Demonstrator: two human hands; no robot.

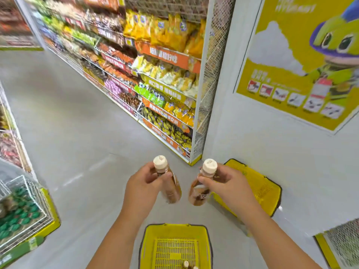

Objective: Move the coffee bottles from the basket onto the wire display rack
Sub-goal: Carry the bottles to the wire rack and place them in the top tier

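1. Nearest, on the floor: a yellow basket (pixel 175 247) with at least two more capped bottles showing at its near edge.
2. Above it, the left hand (pixel 144 189) grips one coffee bottle (pixel 167 181) by the neck; the right hand (pixel 229 186) grips a second coffee bottle (pixel 202 183) likewise.
3. Near left: a wire display rack (pixel 25 212) holding green-capped stock.
4. Judgement: carry both upright and seat them one at a time in the rack.
5. Farther: snack shelves (pixel 159 78); bottle labels and signage are too blurred to read.
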